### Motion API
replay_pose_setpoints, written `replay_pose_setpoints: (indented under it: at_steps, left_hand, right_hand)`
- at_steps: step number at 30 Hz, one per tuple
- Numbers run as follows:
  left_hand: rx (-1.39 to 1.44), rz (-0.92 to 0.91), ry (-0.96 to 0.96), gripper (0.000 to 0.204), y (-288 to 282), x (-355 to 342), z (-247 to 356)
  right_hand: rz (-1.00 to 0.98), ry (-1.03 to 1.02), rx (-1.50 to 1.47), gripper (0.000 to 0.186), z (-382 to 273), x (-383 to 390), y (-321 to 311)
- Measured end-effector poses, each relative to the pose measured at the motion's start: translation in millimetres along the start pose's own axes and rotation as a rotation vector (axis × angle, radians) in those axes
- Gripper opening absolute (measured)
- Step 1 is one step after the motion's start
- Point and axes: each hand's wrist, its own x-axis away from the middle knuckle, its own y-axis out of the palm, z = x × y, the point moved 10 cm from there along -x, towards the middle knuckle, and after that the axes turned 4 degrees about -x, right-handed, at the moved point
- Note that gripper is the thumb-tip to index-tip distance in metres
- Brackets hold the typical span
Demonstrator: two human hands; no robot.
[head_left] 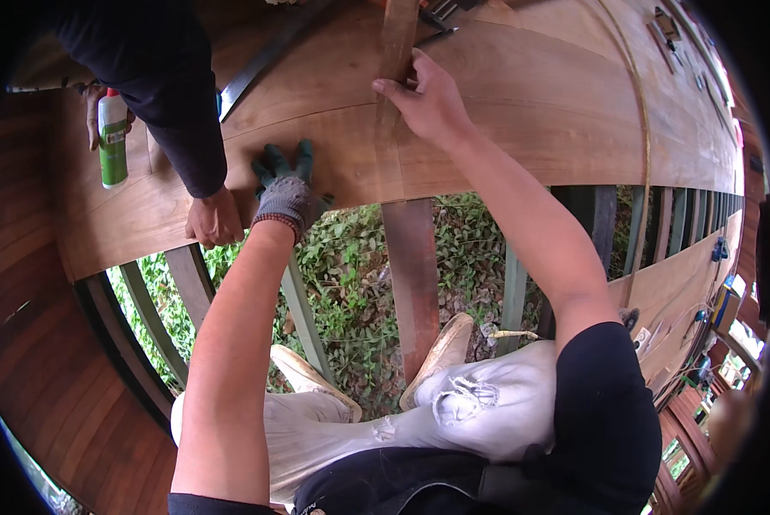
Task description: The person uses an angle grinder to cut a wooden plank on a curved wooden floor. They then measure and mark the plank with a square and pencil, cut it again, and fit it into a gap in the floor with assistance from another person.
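Note:
My left hand (288, 190), in a grey glove with green fingers, lies with fingers spread on the wooden planks (316, 129), near their front edge. My right hand (432, 101) is bare, its thumb and fingers closed round the side of a narrow wooden strip (398, 47) over the planks. The strip's far end runs out of view. Just left of my glove, a co-worker's fist (214, 219) rests at the plank edge. That person's other hand (93, 116) is at a green and white bottle (112, 142) with a red cap.
A handsaw (269, 60) lies on the planks beyond my glove. Dark tools (440, 13) sit at the top. Wooden and metal joists (410, 266) span gaps above leafy ground (346, 275). A curved wooden wall (33, 326) rises at left; more boards (668, 300) lie at right.

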Motion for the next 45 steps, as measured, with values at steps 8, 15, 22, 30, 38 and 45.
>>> replay_pose_setpoints:
  at_steps: [8,15,22,30,38,45]
  left_hand:
    - [-0.055,0.045,0.027,0.108,0.5,-10.0,0.7]
    - [-0.043,0.016,0.009,0.108,1.2,-10.5,-1.2]
    - [0.009,0.058,0.019,0.105,-6.4,-2.3,-0.1]
    - [-0.003,0.043,0.000,0.101,-5.8,0.0,-3.2]
    - [-0.003,0.093,0.044,0.102,-3.3,-4.2,-4.5]
    - [-0.019,0.115,0.068,0.100,0.2,-6.4,-3.8]
  right_hand:
    - [-0.132,0.045,0.173,0.054,-5.0,-15.7,3.6]
    - [-0.151,0.035,0.221,0.053,-4.5,-0.7,18.9]
    - [-0.123,-0.063,0.240,0.045,-4.5,0.3,32.0]
    - [-0.122,0.011,0.245,0.042,-12.7,3.2,28.7]
    - [-0.179,0.068,0.240,0.030,-27.7,-4.8,16.7]
    - [-0.160,-0.063,0.210,0.042,-33.3,-26.5,9.0]
